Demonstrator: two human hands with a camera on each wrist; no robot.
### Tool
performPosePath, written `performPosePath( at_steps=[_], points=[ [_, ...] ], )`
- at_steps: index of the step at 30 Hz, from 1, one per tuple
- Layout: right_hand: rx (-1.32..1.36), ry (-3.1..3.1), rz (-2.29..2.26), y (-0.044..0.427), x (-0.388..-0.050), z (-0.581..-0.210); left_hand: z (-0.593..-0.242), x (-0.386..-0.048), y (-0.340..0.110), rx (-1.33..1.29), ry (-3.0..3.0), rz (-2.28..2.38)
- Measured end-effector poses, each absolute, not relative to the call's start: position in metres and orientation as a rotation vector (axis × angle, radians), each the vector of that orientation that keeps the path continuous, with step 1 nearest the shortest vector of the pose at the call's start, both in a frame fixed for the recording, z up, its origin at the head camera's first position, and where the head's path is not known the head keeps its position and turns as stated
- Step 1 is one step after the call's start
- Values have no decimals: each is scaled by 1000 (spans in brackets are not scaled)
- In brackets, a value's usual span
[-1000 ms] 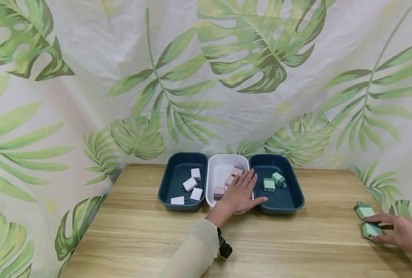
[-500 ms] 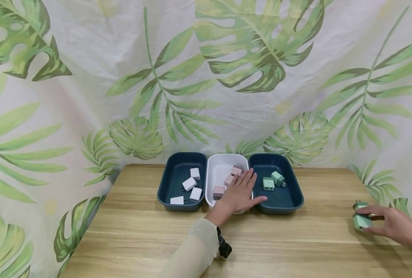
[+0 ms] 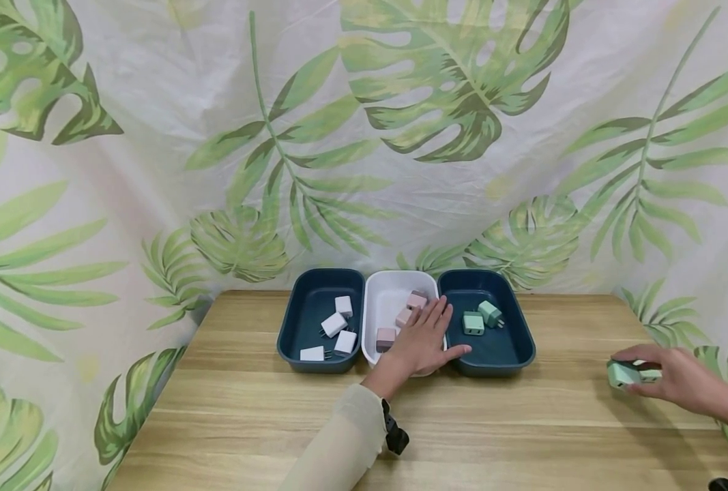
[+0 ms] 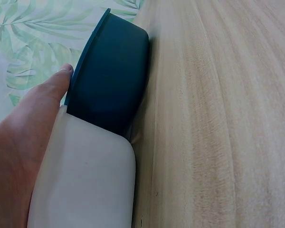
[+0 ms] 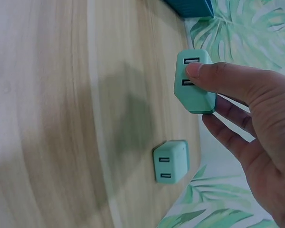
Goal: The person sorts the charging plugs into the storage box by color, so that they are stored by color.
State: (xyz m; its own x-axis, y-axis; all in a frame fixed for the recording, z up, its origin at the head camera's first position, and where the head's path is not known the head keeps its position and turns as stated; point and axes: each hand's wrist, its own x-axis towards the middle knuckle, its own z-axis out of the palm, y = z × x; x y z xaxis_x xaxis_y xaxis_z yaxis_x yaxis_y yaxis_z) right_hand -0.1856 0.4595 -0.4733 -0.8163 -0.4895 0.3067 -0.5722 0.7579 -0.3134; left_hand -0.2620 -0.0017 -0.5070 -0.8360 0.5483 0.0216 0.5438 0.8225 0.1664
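Observation:
My right hand (image 3: 683,376) pinches a mint-green USB wall charger (image 5: 184,95) above the table's right side. In the right wrist view its two USB ports face the camera, and the thumb presses by them. A second green charger (image 5: 171,162) lies on the table below, mostly hidden behind the hand in the head view. My left hand (image 3: 417,344) rests with straight, spread fingers over the white tray (image 3: 372,293), its thumb reaching over the rim of the right dark blue tray (image 3: 495,370). Pink chargers (image 3: 385,339) sit in the white tray, partly covered by that hand.
Two green chargers (image 3: 473,324) lie in the right blue tray. A left dark blue tray (image 3: 305,300) holds several white chargers (image 3: 334,324). The three trays stand side by side at the wooden table's (image 3: 228,409) back edge, before a leaf-print cloth (image 3: 314,102).
My right hand has taken up the nearer green charger and moved it left and up, off the table. The other green charger stays behind. My left hand keeps its place.

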Motion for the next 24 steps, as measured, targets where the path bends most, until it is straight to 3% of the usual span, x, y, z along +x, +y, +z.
performPosePath(
  at_steps=[24],
  points=[
    [1044,-2626,624,418,-206,-449,-511,-266,-1,890,2958,290]
  ],
)
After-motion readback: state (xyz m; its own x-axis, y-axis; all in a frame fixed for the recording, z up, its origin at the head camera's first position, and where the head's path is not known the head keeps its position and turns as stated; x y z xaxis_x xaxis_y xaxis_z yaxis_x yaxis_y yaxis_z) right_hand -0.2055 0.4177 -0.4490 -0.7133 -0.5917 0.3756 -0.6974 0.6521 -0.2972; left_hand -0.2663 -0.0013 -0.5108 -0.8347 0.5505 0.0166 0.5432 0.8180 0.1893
